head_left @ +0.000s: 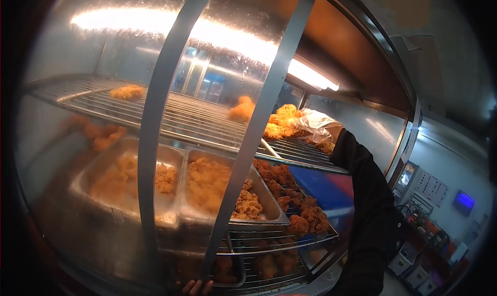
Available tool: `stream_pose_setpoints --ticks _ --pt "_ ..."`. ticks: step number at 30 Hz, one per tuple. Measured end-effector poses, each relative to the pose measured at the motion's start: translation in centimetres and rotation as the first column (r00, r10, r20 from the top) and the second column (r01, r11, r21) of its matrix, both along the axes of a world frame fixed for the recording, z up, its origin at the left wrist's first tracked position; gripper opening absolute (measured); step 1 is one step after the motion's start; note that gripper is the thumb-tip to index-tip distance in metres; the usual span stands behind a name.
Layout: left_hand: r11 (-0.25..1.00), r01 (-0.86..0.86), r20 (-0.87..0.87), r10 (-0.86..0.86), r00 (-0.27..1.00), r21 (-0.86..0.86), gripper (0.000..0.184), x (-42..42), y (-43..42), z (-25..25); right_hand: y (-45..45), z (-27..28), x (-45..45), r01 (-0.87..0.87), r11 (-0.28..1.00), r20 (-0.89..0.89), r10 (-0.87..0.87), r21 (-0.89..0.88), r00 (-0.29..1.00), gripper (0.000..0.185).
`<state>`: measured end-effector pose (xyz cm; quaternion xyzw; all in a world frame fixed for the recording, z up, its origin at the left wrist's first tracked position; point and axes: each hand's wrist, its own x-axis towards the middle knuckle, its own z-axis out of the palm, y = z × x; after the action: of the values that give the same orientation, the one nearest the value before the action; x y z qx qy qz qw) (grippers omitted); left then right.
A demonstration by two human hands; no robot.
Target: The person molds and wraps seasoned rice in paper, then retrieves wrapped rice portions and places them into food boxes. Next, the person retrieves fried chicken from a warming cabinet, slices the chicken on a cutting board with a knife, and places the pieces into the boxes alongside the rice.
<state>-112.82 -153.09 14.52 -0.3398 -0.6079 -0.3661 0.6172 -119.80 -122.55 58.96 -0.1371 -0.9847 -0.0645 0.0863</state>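
Note:
My right hand (320, 123), inside a clear plastic glove or bag, reaches over the upper wire rack (196, 115) of a lit, glass-fronted food cabinet. Its fingers close around a golden piece of fried chicken (286, 116), though plastic and glare blur the grip. More fried chicken (325, 147) lies under and beside that hand. Only the curled fingertips of my left hand (195, 287) show, low by the foot of the metal door frame (230, 192). Whatever they may hold is cut off by the picture's lower edge.
Steel trays (185, 179) of small fried pieces stand below the rack. Dark fried chicken (310, 218) covers the lower wire shelf to their right. Two upright metal frames and steamy glass cross the front. A counter with containers (406, 262) stands at the far right.

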Motion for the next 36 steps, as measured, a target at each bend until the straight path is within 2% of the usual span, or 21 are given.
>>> stream_pose_setpoints --ticks 2,4,5,6,7,9,11,12,14,15,16,17,18,19,22,25,28,31,33,35,36 --pt "0.992 0.018 -0.121 -0.002 0.993 0.125 0.023 0.1 0.1 0.0 1.2 1.1 1.2 -0.095 0.985 -0.084 0.084 -0.147 0.993 0.039" --pt "0.995 0.056 0.222 -0.036 0.974 -0.086 0.02 2.2 -1.6 1.1 3.7 2.5 3.9 -0.185 0.92 -0.208 0.117 -0.347 0.971 0.037" --pt "0.995 0.05 0.222 -0.03 0.975 -0.086 0.02 0.4 -0.7 0.1 5.1 3.2 5.4 -0.231 0.861 -0.267 0.116 -0.453 0.957 0.036" --pt "0.995 -0.079 -0.115 0.086 0.99 0.066 0.016 -2.7 0.8 -1.3 6.4 3.8 7.0 -0.275 0.79 -0.317 0.108 -0.548 0.942 0.035" --pt "0.958 -0.148 -0.415 0.243 0.877 0.247 0.012 -4.6 1.7 -3.0 7.7 4.1 8.5 -0.322 0.702 -0.359 0.101 -0.635 0.928 0.034" --pt "0.953 -0.186 -0.411 0.273 0.87 0.239 0.009 -4.7 1.6 -4.1 9.5 3.7 10.7 -0.362 0.572 -0.386 0.084 -0.737 0.919 0.032" --pt "0.968 -0.166 -0.353 0.224 0.908 0.186 0.008 -4.2 1.6 -4.5 8.5 2.0 12.8 -0.366 0.548 -0.383 0.089 -0.752 0.919 0.031" --pt "0.982 -0.118 -0.283 0.157 0.946 0.149 0.008 -3.7 1.5 -3.6 6.6 0.7 14.5 -0.311 0.897 -0.365 0.188 -0.313 0.912 0.031" --pt "0.996 -0.041 -0.15 0.052 0.987 0.076 0.009 -2.1 1.1 -2.6 8.6 0.4 15.4 -0.189 0.954 -0.297 0.254 0.232 0.92 0.032" --pt "0.998 -0.021 -0.116 0.028 0.993 0.058 0.01 -1.8 0.8 -2.2 13.4 1.6 15.5 -0.364 0.829 -0.283 0.26 -0.425 0.923 0.034" --pt "0.999 -0.014 -0.1 0.019 0.995 0.049 0.01 -1.6 0.6 -2.1 13.9 1.6 15.2 -0.389 0.571 -0.31 0.236 -0.723 0.921 0.036" --pt "0.999 -0.014 -0.087 0.018 0.996 0.044 0.011 -1.5 0.5 -2.0 14.4 1.5 14.8 -0.362 0.149 -0.342 0.148 -0.92 0.928 0.038" --pt "0.999 -0.004 -0.074 0.007 0.997 0.039 0.011 -1.2 0.3 -2.0 14.8 1.5 14.5 -0.3 -0.218 -0.315 0.037 -0.929 0.949 0.04" --pt "0.999 0.002 -0.06 0.001 0.998 0.037 0.012 -1.0 0.1 -1.9 8.8 0.9 14.2 -0.423 -0.098 -0.391 -0.238 -0.901 0.889 0.033" --pt "0.999 0.02 -0.041 -0.019 0.999 0.034 0.014 -0.8 0.1 -1.7 8.3 1.1 13.4 -0.088 0.575 -0.219 -0.163 -0.814 0.962 0.032" --pt "0.999 0.026 -0.046 -0.024 0.999 0.045 0.015 -1.1 0.3 -1.7 8.5 1.6 12.4 0.113 0.91 -0.141 -0.183 -0.399 0.973 0.032" --pt "0.998 0.04 -0.059 -0.037 0.998 0.055 0.017 -1.1 0.2 -1.9 9.3 2.0 12.0 0.222 0.973 -0.144 -0.229 -0.064 0.963 0.032" --pt "0.992 0.059 -0.14 -0.043 0.989 0.111 0.019 -1.4 0.5 -2.8 10.4 2.1 11.8 0.266 0.956 -0.165 -0.244 0.125 0.956 0.032" --pt "0.984 -0.021 -0.213 0.059 0.975 0.177 0.011 -3.1 1.6 -4.2 10.2 2.4 12.0 0.143 0.943 -0.111 -0.114 0.3 0.987 0.041" --pt "0.965 -0.093 -0.286 0.164 0.944 0.244 0.003 -2.6 0.9 -4.4 9.2 2.7 12.3 0.131 0.954 -0.138 -0.096 0.27 0.986 0.039" --pt "1.0 -0.026 -0.08 0.026 0.996 0.001 0.011 -0.7 -0.9 -3.5 8.7 3.1 12.4 0.099 0.975 -0.189 -0.061 0.2 0.98 0.038"
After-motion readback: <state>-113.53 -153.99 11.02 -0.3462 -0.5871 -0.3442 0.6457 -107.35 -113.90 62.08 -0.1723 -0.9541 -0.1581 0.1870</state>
